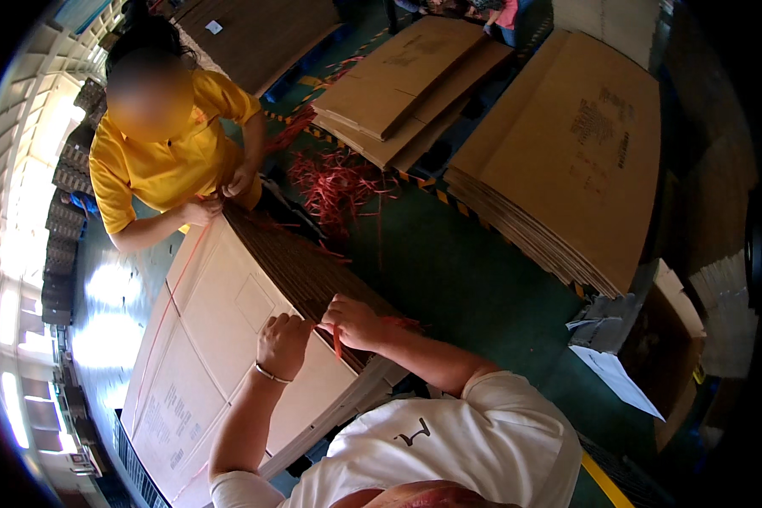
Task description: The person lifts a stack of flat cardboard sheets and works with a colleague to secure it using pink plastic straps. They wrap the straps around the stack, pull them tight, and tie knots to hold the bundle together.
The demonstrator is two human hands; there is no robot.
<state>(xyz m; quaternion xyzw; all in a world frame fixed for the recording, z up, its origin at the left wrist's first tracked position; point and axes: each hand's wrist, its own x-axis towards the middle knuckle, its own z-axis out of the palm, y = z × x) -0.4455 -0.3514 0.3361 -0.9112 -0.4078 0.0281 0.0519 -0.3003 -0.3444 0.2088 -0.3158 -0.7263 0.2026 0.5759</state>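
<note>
A tall stack of flattened cardboard boxes (216, 334) lies in front of me. Over its right edge both my hands are closed around a red plastic strap (337, 341). My left hand (283, 345), with a bracelet at the wrist, is a fist just above the top sheet. Close beside it, my right hand (353, 323) pinches the strap, and a loose end hangs below its fingers. Another thin red strap (171, 298) runs across the top sheet toward the far end. How the strap passes between my fists is partly hidden by my fingers.
A person in a yellow shirt (165, 152) works with both hands at the stack's far corner. A tangle of red strap (334, 188) lies on the green floor. More flat cardboard stacks (567, 161) stand to the right, with an open carton (652, 339) nearer me.
</note>
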